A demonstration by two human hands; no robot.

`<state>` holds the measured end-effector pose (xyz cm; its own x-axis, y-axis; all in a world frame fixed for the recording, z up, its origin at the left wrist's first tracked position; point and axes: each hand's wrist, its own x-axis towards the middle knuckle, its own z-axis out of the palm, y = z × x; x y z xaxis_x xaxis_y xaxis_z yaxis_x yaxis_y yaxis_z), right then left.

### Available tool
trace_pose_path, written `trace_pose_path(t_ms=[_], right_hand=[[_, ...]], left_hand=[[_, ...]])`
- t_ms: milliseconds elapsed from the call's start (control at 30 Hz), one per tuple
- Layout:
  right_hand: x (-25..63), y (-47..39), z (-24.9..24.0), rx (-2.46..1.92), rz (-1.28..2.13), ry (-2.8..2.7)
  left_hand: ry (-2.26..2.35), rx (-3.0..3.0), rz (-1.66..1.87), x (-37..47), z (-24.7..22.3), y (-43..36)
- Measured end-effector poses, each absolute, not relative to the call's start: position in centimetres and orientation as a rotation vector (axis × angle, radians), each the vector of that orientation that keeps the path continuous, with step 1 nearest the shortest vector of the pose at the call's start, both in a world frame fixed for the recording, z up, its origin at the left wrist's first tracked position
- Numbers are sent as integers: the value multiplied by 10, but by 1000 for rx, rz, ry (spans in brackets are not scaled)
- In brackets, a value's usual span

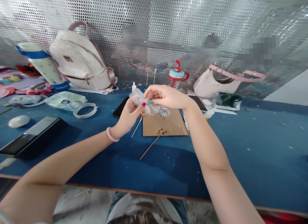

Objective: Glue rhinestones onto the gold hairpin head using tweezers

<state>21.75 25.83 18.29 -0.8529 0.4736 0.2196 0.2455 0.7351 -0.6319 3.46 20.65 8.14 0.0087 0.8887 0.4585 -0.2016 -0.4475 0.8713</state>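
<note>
My left hand (130, 116) is closed around a clear squeeze bottle (137, 96) with a pointed white nozzle, which tilts up to the left. Crinkled clear plastic (151, 110) hangs below my fingers; whether it belongs to the bottle I cannot tell. From above, my right hand (161, 96) pinches at the bottle's right end, its fingertips close to my left thumb. Beneath both hands lies a piece of cardboard (172, 126) bearing a patch of multicoloured glitter (164, 111). A thin stick (149, 148) with a gold-flaked end (162, 132) rests across its front edge. Another stick (136, 127) lies left of the cardboard.
Left on the blue table (101, 166) are a phone on a dark box (36, 134), a tape roll (85, 110), a wipes pack (66, 100), a bottle (43, 65) and a backpack (79, 60). Behind stand a red-handled cup (177, 73) and a pink handbag (216, 82).
</note>
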Motion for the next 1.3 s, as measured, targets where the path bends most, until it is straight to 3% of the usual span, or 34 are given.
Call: trace_pose_path(t_ms=[700, 1300], right_hand=[[206, 252, 184, -913, 686, -2410], [196, 231, 187, -876, 572, -2471]], left_hand=[[840, 1568, 1957, 24, 76, 217], [891, 1692, 1649, 26, 86, 201]])
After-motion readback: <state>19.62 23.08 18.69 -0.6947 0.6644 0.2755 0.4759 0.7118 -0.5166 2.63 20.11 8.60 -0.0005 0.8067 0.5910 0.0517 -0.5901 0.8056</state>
